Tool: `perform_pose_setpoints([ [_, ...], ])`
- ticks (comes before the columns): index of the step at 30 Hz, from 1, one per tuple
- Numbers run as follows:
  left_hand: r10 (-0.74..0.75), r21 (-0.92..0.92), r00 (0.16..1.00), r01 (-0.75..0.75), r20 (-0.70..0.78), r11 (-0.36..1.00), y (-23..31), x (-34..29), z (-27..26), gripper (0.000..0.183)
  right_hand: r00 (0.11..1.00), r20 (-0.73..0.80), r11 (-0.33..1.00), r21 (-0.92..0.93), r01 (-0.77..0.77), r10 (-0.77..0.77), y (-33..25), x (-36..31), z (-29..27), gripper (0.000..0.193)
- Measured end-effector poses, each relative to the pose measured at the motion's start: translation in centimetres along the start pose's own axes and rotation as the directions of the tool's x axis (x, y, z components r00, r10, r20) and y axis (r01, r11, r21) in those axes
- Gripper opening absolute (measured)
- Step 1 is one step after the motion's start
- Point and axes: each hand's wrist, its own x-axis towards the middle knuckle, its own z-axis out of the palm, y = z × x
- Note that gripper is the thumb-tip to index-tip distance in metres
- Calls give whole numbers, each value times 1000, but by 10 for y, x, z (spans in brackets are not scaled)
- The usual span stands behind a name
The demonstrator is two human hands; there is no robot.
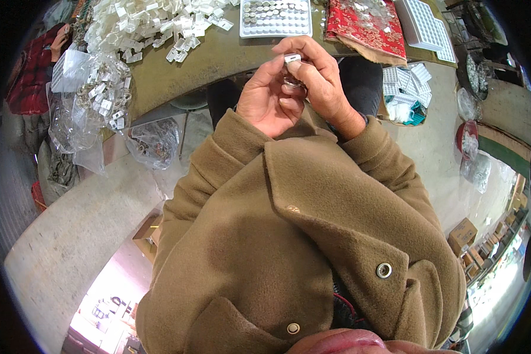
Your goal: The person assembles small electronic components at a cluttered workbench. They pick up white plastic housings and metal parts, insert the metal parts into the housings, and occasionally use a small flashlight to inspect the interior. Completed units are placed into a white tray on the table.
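Just in front of the table edge, my two hands meet around a small white plastic piece (292,58) with a dark slot in its end. My right hand (323,82) pinches it between thumb and bent forefinger. From the other side the fingertips of my left hand (269,101) press against it, palm turned up. Shiny small metal parts (293,82) show below the piece, among the curled fingers; their exact kind is hard to make out. Beyond my hands lies a white tray (275,35) with rows of round silvery pieces in part of its pockets.
A big heap of white plastic pieces (153,26) covers the table's left. Clear bags (153,143) hang or lie below it. At right are a red patterned cloth (366,29), stacked white trays (422,26) and a box of trays (407,88). Another person's hand (59,40) shows far left.
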Motion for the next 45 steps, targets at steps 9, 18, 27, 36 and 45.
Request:
perform_pose_setpoints([
  [9, -136, -58, 991, 136, 3, 989, -3, -3, 3, 24, 995, 10, 987, 132, 96, -98, 6, -2, -4, 27],
  [18, -72, -4, 993, 72, -90, 997, -7, -5, 0, 23, 995, 99, 992, 122, 19, -32, 6, -4, -14, 29],
  [27, 29, 42, 987, -22, -159, 999, -8, -3, -10, 16, 986, 71, 962, 217, -166, 154, 24, -6, -23, 28],
  [36, 282, 536, 919, -96, -276, 839, -18, 6, -14, 17, 997, -71, 992, -123, -3, -6, 50, -27, -29, 24],
  [45, 355, 687, 893, -76, -275, 723, -11, 13, -31, 31, 908, -75, 492, -857, 153, -412, 39, -2, -66, 18],
])
